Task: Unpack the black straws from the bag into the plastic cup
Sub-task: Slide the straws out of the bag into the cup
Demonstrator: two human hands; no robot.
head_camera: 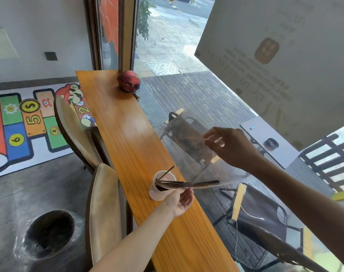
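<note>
From the head view, the left hand [182,199] lies palm-up over the wooden counter [127,138], fingers curled round a fanned bundle of black straws [188,184]. The straws' far ends dip into the plastic cup [161,188] standing on the counter just beside that hand; one straw leans upright in it. The right hand [229,147] is raised higher, thumb and fingertips pinching the top of the clear bag [198,154], whose lower end sleeves the straws' near ends.

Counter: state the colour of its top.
Orange-brown wood grain on the counter, clearest in the head view.
</note>
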